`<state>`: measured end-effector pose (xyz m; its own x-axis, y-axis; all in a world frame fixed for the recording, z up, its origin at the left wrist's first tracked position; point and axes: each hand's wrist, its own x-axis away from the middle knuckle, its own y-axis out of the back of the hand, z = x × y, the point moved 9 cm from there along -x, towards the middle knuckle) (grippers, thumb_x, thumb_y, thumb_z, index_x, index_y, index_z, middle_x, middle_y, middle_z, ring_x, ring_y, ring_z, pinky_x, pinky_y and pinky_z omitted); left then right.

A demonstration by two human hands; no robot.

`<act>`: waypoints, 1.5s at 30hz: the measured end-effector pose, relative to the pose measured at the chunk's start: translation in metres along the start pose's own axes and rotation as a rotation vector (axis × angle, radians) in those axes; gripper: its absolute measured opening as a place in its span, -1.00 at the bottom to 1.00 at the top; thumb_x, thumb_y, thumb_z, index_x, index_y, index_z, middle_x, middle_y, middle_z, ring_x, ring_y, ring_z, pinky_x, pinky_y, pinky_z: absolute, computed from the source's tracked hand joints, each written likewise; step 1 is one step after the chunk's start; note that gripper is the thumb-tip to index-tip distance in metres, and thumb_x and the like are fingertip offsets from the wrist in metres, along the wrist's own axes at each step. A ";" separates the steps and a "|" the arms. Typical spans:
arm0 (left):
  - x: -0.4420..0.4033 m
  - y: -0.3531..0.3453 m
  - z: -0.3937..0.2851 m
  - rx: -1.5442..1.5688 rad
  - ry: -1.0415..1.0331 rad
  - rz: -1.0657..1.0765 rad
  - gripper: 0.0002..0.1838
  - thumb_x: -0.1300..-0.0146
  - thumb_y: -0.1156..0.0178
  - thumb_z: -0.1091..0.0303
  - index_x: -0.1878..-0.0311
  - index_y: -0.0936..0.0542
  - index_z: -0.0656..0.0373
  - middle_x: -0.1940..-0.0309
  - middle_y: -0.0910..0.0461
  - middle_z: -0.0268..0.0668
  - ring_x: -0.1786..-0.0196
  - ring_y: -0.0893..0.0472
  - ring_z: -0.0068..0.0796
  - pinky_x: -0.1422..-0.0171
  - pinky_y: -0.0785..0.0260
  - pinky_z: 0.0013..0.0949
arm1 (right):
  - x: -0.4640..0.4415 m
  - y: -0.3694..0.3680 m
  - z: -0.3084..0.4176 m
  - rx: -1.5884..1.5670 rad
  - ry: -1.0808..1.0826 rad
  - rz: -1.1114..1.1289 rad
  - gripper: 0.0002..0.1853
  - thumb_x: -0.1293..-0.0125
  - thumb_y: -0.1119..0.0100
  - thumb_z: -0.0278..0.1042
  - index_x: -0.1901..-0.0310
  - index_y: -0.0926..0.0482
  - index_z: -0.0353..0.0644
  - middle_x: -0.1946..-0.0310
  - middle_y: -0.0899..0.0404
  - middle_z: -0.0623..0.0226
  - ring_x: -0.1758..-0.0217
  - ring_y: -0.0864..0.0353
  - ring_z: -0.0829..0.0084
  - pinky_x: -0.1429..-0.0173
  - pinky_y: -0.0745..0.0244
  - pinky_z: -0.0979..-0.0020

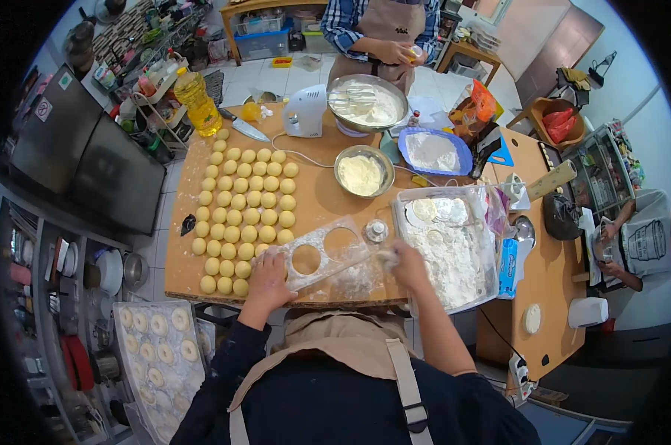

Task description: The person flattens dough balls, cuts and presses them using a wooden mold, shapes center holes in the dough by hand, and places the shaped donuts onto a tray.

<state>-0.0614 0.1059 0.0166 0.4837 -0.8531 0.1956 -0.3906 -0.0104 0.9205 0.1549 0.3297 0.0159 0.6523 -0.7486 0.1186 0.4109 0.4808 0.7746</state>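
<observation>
Spreading over the end of the holed sheet (328, 269), seemingly light and stiff, the left hand (269, 284) holds well. The right hand (408, 268) blurs; its grip I cannot tell.

Even, fairly bright indoor light covers the table (317, 167), with only soft shadows beside the dough balls (246, 200) and pale highlights on the oil bottle (195, 102). The wide lens bends the room into a circle, its rim falling to black, and the fridge (91, 141) leans. The right hand (406, 265) is smeared by motion blur; the flour (450, 259) looks nearly washed out.
</observation>
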 end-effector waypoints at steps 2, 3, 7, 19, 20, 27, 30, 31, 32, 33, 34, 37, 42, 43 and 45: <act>-0.010 -0.012 -0.020 -0.050 -0.076 0.079 0.04 0.37 -0.56 0.10 -0.26 -0.28 0.19 -0.27 -0.28 -0.01 -0.36 -0.25 0.02 -0.41 -0.08 0.06 | 0.009 0.051 -0.006 -0.028 -0.050 -0.131 -0.74 -0.07 -0.33 -0.34 0.31 -0.46 -0.25 0.43 -0.57 0.01 0.37 -0.56 0.01 0.27 -0.43 0.18; -0.015 -0.018 -0.031 -0.077 -0.117 0.114 0.03 0.38 -0.57 0.10 -0.25 -0.29 0.18 -0.25 -0.29 -0.02 -0.35 -0.26 0.02 -0.41 -0.08 0.09 | 0.012 0.067 -0.010 -0.050 -0.059 -0.179 -0.74 -0.05 -0.33 -0.36 0.30 -0.46 -0.25 0.46 -0.55 0.03 0.39 -0.55 0.07 0.28 -0.43 0.21; -0.030 -0.056 -0.068 -0.166 -0.305 0.146 0.01 0.40 -0.57 0.09 -0.24 -0.32 0.12 -0.17 -0.36 -0.03 -0.28 -0.33 0.02 -0.35 -0.10 0.18 | 0.017 0.085 -0.023 -0.180 -0.049 -0.276 -0.71 0.02 -0.38 -0.38 0.31 -0.46 -0.24 0.50 -0.53 0.18 0.43 -0.52 0.34 0.30 -0.42 0.31; -0.052 -0.035 -0.130 0.942 -0.385 0.027 -0.20 -0.03 -0.43 0.32 -0.31 -0.24 0.25 -0.26 -0.36 -0.10 -0.30 -0.39 -0.24 -0.35 -0.26 -0.19 | 0.003 -0.009 0.028 -0.770 0.083 0.053 -0.64 -0.02 -0.30 -0.53 0.13 -0.41 -0.23 0.28 -0.50 0.34 0.21 -0.49 0.54 0.10 -0.43 0.46; -0.052 -0.031 -0.134 1.145 -0.337 0.129 -0.26 -0.07 -0.38 0.40 -0.31 -0.25 0.25 -0.24 -0.38 -0.13 -0.26 -0.43 -0.30 -0.31 -0.29 -0.25 | 0.003 -0.010 0.037 -0.791 0.112 0.068 -0.63 -0.02 -0.30 -0.54 0.12 -0.40 -0.23 0.26 -0.50 0.32 0.20 -0.49 0.53 0.09 -0.44 0.45; -0.047 -0.002 -0.125 1.558 -0.137 0.099 -0.47 -0.17 -0.24 0.62 -0.21 -0.33 0.28 0.01 -0.57 -0.22 -0.06 -0.55 -0.47 -0.16 -0.42 -0.43 | -0.007 -0.002 0.064 -0.651 0.192 -0.109 -0.64 0.00 -0.28 -0.50 0.15 -0.39 -0.26 0.28 -0.51 0.23 0.22 -0.53 0.44 0.09 -0.45 0.39; -0.045 0.009 -0.115 1.563 -0.129 -0.028 -0.55 -0.16 -0.25 0.61 -0.12 -0.37 0.28 0.06 -0.57 -0.22 -0.04 -0.55 -0.47 -0.16 -0.43 -0.41 | -0.002 0.010 0.083 -0.614 0.203 -0.181 -0.64 0.01 -0.28 -0.48 0.16 -0.39 -0.27 0.29 -0.52 0.20 0.23 -0.55 0.39 0.10 -0.46 0.36; -0.044 0.011 -0.112 1.558 -0.124 -0.064 -0.57 -0.16 -0.26 0.61 -0.09 -0.38 0.27 0.06 -0.56 -0.22 -0.04 -0.55 -0.48 -0.16 -0.43 -0.41 | 0.000 0.014 0.091 -0.607 0.223 -0.209 -0.64 0.01 -0.28 -0.48 0.16 -0.39 -0.27 0.30 -0.52 0.19 0.23 -0.55 0.38 0.10 -0.46 0.35; -0.045 0.012 -0.108 1.551 -0.133 -0.116 -0.58 -0.16 -0.26 0.60 -0.08 -0.38 0.27 0.06 -0.56 -0.21 -0.03 -0.55 -0.47 -0.15 -0.43 -0.41 | 0.003 0.018 0.099 -0.600 0.241 -0.236 -0.63 0.01 -0.28 -0.48 0.16 -0.39 -0.27 0.30 -0.52 0.19 0.23 -0.56 0.37 0.10 -0.47 0.34; -0.046 0.014 -0.105 1.543 -0.141 -0.167 -0.58 -0.16 -0.27 0.60 -0.07 -0.37 0.26 0.06 -0.55 -0.20 -0.03 -0.55 -0.47 -0.15 -0.42 -0.41 | 0.006 0.020 0.105 -0.572 0.234 -0.260 -0.63 0.01 -0.28 -0.48 0.15 -0.38 -0.27 0.31 -0.52 0.19 0.24 -0.56 0.34 0.11 -0.47 0.33; -0.046 0.016 -0.102 1.535 -0.149 -0.218 -0.59 -0.15 -0.27 0.59 -0.05 -0.37 0.26 0.05 -0.55 -0.20 -0.03 -0.55 -0.47 -0.14 -0.42 -0.42 | 0.009 0.024 0.111 -0.543 0.226 -0.284 -0.63 0.01 -0.28 -0.48 0.15 -0.38 -0.28 0.32 -0.53 0.18 0.24 -0.57 0.31 0.11 -0.48 0.33; -0.042 0.029 -0.102 1.270 -0.171 -0.324 -0.58 -0.15 -0.25 0.61 -0.07 -0.36 0.27 0.02 -0.53 -0.16 -0.04 -0.54 -0.45 -0.11 -0.40 -0.43 | 0.000 0.020 0.109 -0.474 0.199 -0.272 -0.56 0.01 -0.30 -0.45 0.07 -0.37 -0.28 0.26 -0.52 0.13 0.18 -0.57 0.23 0.05 -0.47 0.28; -0.046 0.018 -0.105 1.414 -0.248 -0.190 -0.47 -0.38 -0.05 0.08 -0.22 -0.28 0.31 -0.03 -0.48 -0.09 -0.18 -0.47 -0.32 -0.25 -0.30 -0.29 | -0.006 0.019 0.104 -0.396 0.246 -0.215 -0.36 0.03 -0.39 -0.37 -0.11 -0.33 -0.27 0.02 -0.43 0.01 -0.08 -0.45 0.09 -0.17 -0.35 0.22; -0.045 0.020 -0.107 1.365 -0.293 -0.191 -0.38 -0.41 0.00 -0.05 -0.25 -0.26 0.32 -0.01 -0.48 -0.08 -0.21 -0.45 -0.29 -0.28 -0.28 -0.26 | -0.008 0.020 0.096 -0.423 0.210 -0.247 -0.32 0.04 -0.40 -0.36 -0.14 -0.32 -0.27 -0.02 -0.39 -0.01 -0.13 -0.41 0.07 -0.22 -0.31 0.20; -0.043 0.028 -0.112 1.333 -0.372 -0.228 -0.28 -0.40 0.18 -0.21 -0.29 -0.24 0.31 -0.04 -0.47 -0.08 -0.22 -0.45 -0.26 -0.32 -0.23 -0.23 | -0.007 0.027 0.095 -0.348 0.222 -0.302 -0.28 0.05 -0.41 -0.34 -0.18 -0.30 -0.26 -0.09 -0.34 -0.02 -0.20 -0.34 0.03 -0.28 -0.26 0.16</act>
<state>-0.0052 0.2003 0.0720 0.4850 -0.8500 -0.2059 -0.8744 -0.4672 -0.1311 0.1008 0.3038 0.0950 0.5761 -0.7806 -0.2426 0.7648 0.4100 0.4970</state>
